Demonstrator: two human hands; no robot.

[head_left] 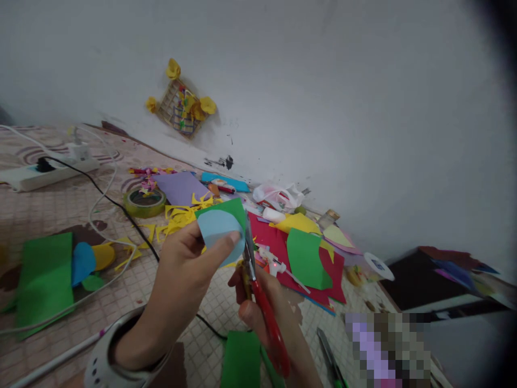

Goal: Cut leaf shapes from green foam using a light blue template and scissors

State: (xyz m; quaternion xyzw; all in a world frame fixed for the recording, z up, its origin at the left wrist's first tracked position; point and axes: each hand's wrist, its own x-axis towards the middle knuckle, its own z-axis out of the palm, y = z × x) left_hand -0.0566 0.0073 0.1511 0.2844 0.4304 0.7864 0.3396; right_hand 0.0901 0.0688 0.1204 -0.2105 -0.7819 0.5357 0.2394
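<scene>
Thumb on top, my left hand (183, 269) pinches a rounded light blue paper piece (218, 226) laid over a green paper piece (236, 207). My right hand (278, 293) is closed around scissors (270, 320) with red handles. Their blades point up, at the right edge of the two papers. How far the blades are apart is hard to make out. Below the hands lies a green paper strip (241, 358). Left of my left arm are a green sheet (44, 280) and blue (83, 263) and yellow (104, 255) rounded cutouts.
Yellow paper scraps (181, 218) and a tape roll (144, 202) lie behind my left hand. Red paper (339, 264), a curved green piece (307, 258) and a glue gun (274, 264) are to the right. A black cable (133, 223) crosses from the power strip (30, 178). A cutter (329, 353) lies front right.
</scene>
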